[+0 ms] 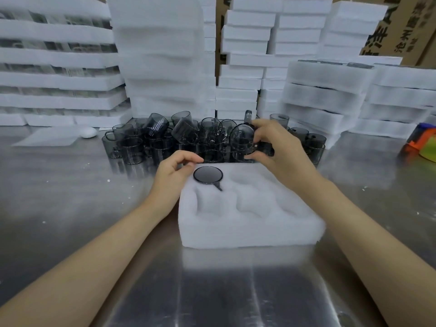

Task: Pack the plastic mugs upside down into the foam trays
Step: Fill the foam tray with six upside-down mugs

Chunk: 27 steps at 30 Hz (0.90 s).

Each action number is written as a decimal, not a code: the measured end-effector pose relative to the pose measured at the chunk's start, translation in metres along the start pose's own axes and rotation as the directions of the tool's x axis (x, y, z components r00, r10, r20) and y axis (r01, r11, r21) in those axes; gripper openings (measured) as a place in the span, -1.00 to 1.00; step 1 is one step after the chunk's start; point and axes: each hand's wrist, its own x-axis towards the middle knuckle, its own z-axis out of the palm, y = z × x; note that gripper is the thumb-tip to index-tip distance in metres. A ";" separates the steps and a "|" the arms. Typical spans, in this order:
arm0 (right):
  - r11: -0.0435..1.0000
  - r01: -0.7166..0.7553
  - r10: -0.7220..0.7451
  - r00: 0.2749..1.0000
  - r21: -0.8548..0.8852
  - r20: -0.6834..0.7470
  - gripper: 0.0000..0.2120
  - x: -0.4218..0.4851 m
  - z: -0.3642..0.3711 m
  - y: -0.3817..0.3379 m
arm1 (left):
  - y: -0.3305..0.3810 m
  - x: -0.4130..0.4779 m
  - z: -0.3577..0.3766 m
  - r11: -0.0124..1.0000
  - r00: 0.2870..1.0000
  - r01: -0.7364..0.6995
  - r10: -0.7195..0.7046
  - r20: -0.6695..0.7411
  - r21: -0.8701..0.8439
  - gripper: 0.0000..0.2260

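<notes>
A white foam tray (247, 230) with several round pockets lies on the steel table in front of me. One smoky grey mug (208, 175) sits upside down in its far left pocket, handle pointing toward me. My left hand (173, 175) hovers at the tray's far left corner beside that mug, fingers loosely curled and holding nothing. My right hand (277, 147) grips another grey mug (243, 140) tilted on its side above the tray's far edge, its base facing me. A pile of grey mugs (165, 140) stands just behind the tray.
Tall stacks of white foam trays (162, 55) wall off the back of the table. A foam sheet (49, 139) and a small white object (88, 132) lie at the far left. A colourful item (422, 142) sits at the right edge. Cardboard boxes (401, 24) stand behind.
</notes>
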 end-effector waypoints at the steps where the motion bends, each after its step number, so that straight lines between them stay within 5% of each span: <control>1: 0.999 -0.026 0.026 1.000 0.041 0.016 -0.62 0.000 0.000 0.000 | 0.000 0.000 0.000 1.000 1.000 0.001 -0.001 0.001 0.002 -0.70; 7: 0.998 -0.022 0.015 0.993 0.059 0.118 -0.26 -0.001 0.003 0.000 | 0.001 0.000 0.000 1.000 1.000 0.014 -0.014 -0.001 0.012 -0.72; 15: 0.981 0.168 -0.159 0.983 -0.099 0.092 -0.38 -0.001 0.001 -0.003 | 0.001 -0.001 -0.001 1.000 1.000 0.019 -0.019 0.001 0.002 -0.69; 23: 0.987 0.104 -0.110 0.993 -0.118 -0.047 -0.47 -0.001 -0.001 -0.007 | 0.001 0.000 -0.001 1.000 1.000 0.021 -0.021 -0.004 0.010 -0.70; 27: 0.999 -0.048 0.048 0.998 -0.008 -0.030 -0.33 -0.004 -0.005 -0.010 | 0.001 0.000 -0.001 1.000 1.000 0.006 -0.006 -0.003 0.019 -0.69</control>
